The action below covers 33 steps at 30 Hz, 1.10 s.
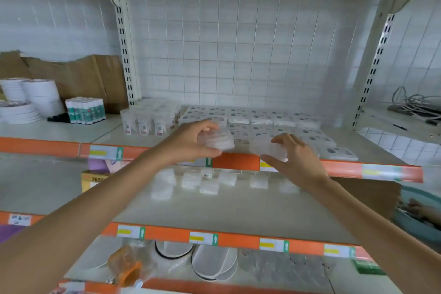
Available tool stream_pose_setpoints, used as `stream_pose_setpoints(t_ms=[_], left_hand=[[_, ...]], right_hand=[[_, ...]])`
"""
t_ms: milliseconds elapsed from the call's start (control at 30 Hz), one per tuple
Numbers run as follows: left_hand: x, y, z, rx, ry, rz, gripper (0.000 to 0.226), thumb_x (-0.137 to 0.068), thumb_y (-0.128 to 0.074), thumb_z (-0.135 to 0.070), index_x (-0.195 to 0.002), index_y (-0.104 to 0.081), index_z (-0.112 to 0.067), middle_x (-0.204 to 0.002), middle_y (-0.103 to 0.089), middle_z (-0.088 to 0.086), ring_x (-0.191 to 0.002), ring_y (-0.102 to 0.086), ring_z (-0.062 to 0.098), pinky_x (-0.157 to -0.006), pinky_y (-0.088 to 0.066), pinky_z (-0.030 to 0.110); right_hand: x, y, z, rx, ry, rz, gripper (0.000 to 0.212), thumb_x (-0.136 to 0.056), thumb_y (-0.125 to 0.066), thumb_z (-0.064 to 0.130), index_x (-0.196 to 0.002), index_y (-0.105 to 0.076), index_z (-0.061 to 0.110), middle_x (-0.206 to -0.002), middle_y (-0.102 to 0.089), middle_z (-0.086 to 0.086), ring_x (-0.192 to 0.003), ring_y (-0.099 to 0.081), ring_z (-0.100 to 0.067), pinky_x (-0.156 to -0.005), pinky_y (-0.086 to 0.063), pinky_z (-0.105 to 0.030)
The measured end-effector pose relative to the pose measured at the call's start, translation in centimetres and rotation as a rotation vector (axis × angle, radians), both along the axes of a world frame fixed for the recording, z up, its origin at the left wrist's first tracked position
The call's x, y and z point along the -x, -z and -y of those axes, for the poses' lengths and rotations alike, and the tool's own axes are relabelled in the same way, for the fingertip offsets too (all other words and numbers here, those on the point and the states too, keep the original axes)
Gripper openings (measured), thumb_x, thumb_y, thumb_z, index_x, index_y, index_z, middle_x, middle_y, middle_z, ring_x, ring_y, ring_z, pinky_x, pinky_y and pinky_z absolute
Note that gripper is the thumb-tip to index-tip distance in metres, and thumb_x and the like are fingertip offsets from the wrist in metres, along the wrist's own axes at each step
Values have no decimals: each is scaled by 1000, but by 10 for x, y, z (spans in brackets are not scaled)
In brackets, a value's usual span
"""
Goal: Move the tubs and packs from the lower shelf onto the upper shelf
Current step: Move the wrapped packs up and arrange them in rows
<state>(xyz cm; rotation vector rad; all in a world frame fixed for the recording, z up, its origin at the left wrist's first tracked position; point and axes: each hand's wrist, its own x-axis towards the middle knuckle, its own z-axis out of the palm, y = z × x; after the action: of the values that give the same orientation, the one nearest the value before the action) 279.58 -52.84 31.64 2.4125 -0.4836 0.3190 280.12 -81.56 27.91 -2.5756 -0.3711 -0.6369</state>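
Observation:
My left hand (191, 142) grips a clear white pack (220, 139) just above the front edge of the upper shelf (133, 137). My right hand (294, 157) holds another clear pack (268, 148) at the same edge, fingers curled round it. Rows of flat white packs (262, 124) and a cluster of clear tubs (149, 118) stand on the upper shelf behind my hands. Several small white packs (205, 181) lie scattered on the lower shelf (238, 207) below.
On the left bay stand tape rolls (31, 100), glue sticks (86, 110) and cardboard (78, 76). Cables (415, 102) lie on the right bay. A lower level holds white round lids (212, 262) and an orange item in plastic (126, 265). Orange price strips edge each shelf.

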Motion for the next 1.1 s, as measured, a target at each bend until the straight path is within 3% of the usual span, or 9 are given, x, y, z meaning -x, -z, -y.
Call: stream_pose_setpoints(t_ms=[267, 400, 533, 633, 733, 867, 1100], left_hand=[[-98, -35, 4, 54, 26, 16, 66, -73, -84, -42, -132, -57, -31, -133, -55, -9, -124, -49, 7, -95, -40, 25], [-143, -36, 15, 58, 66, 1, 69, -74, -83, -43, -135, -53, -30, -133, -53, -10, -120, -47, 6, -93, -36, 23], [-180, -33, 28, 57, 109, -32, 71, -75, -82, -43, -137, -50, -31, -136, -52, -8, -119, -45, 5, -93, -35, 24], [-199, -29, 39, 38, 130, -56, 73, -73, -83, -45, -137, -50, -32, -138, -52, -7, -122, -46, 6, -93, -35, 24], [-213, -27, 49, 29, 137, -66, 75, -73, -83, -45, -138, -49, -33, -137, -51, -9, -123, -49, 8, -93, -40, 25], [-229, -29, 55, 69, 118, -46, 75, -70, -84, -47, -136, -50, -35, -132, -54, -14, -124, -48, 5, -93, -39, 23], [-247, -32, 58, 75, 78, -24, 76, -68, -87, -43, -135, -51, -35, -128, -58, -16, -121, -50, 1, -92, -40, 21]], right_hand=[[-89, -16, 2, 69, 23, -17, 57, -78, -74, 53, -123, -56, 23, -128, -56, 3, -117, -55, -21, -98, -44, -38], [-120, -12, 11, 149, 1, -88, 62, -76, -72, 59, -126, -55, 26, -126, -56, 7, -115, -55, -13, -95, -46, -35], [-133, -8, 25, 126, -78, -137, 73, -68, -52, 79, -124, -54, 33, -118, -55, 15, -105, -53, -2, -87, -46, -28], [-141, -11, 27, 90, -149, -172, 72, -73, -39, 81, -121, -56, 30, -119, -56, 14, -108, -54, -5, -87, -45, -29], [-149, -24, 23, 20, -159, -163, 64, -83, -30, 78, -109, -62, 29, -112, -60, 12, -104, -57, -6, -92, -45, -34], [-172, -54, 11, -112, -198, -154, 72, -90, -23, 77, -94, -65, 19, -93, -65, 5, -88, -59, -10, -84, -48, -35], [-242, -76, -14, -428, -253, -417, 43, -96, -42, 59, -105, -64, 24, -92, -72, -2, -80, -67, -14, -75, -48, -30]])
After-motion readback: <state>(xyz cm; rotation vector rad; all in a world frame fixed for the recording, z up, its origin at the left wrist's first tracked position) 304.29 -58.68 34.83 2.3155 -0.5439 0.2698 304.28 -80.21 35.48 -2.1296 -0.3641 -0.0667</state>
